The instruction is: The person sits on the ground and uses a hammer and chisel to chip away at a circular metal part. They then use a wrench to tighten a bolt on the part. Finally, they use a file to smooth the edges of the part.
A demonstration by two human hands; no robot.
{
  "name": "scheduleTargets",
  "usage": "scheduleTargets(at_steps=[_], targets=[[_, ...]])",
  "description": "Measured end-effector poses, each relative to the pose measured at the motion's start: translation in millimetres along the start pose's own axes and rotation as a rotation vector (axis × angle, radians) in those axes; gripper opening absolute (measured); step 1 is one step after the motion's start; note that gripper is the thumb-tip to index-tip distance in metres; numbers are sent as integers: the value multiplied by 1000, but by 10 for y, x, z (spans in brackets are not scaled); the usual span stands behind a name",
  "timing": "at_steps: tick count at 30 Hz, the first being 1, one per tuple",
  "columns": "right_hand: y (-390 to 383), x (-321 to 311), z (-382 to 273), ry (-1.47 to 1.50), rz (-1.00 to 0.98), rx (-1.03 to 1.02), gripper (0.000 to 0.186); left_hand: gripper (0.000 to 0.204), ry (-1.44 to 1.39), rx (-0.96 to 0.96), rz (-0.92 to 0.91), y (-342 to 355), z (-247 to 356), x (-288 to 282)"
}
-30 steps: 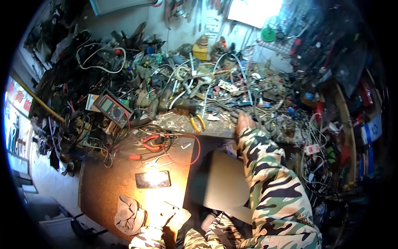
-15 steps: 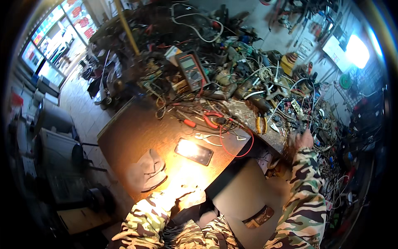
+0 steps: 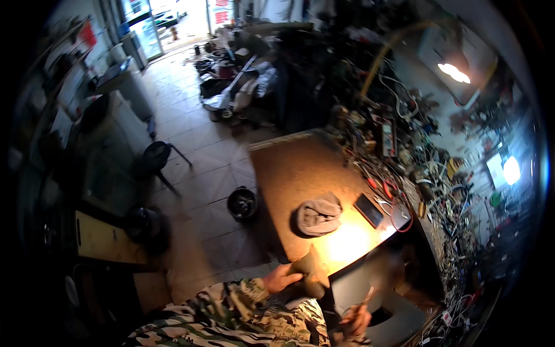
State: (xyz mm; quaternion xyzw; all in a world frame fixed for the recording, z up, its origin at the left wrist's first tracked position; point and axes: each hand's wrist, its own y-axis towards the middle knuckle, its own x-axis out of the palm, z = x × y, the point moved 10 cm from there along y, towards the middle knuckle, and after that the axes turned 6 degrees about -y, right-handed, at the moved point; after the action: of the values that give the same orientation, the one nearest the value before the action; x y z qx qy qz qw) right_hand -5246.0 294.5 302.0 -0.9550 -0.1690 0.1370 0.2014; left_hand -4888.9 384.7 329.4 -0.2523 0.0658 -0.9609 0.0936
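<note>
My left hand (image 3: 280, 279), at the table's near edge, has its fingers closed on a brownish-grey piece (image 3: 311, 267) with a pointed upper end. Blur and glare hide what kind of thing it is. Low in the view, my right hand (image 3: 355, 320) is closed in front of a large grey panel (image 3: 399, 321) with a dark cut-out. A slim, blurred thing (image 3: 369, 295) sticks up from the right fingers; its kind does not show. On the wooden table (image 3: 289, 173) lie a crumpled grey-brown cap (image 3: 319, 217) and a dark phone (image 3: 368, 210).
Red-handled pliers (image 3: 389, 187) and a red wire lie beyond the phone. Tangled cables and parts (image 3: 442, 202) crowd the bench at right. A lit lamp (image 3: 454, 73) hangs above. On the floor at left stand a black bucket (image 3: 242, 203) and a dark stool (image 3: 156, 155).
My view has swung left. My right hand has come back from the cluttered bench to beside the grey panel. My left hand still holds the brownish-grey piece.
</note>
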Motion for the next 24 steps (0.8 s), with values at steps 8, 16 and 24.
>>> scheduleTargets(at_steps=[8, 16, 24], targets=[[-425, 2737, -1061, -272, -464, -105, 46, 35, -219, 66, 468, -2317, 640, -1841], [-4, 4780, -2233, -641, -577, -252, 50, 29, -165, 172, 883, -2912, 1301, -3037], [578, 7420, -2600, -779, -809, -513, 48, 27, -310, 175, 1168, -2977, 2026, -4677]])
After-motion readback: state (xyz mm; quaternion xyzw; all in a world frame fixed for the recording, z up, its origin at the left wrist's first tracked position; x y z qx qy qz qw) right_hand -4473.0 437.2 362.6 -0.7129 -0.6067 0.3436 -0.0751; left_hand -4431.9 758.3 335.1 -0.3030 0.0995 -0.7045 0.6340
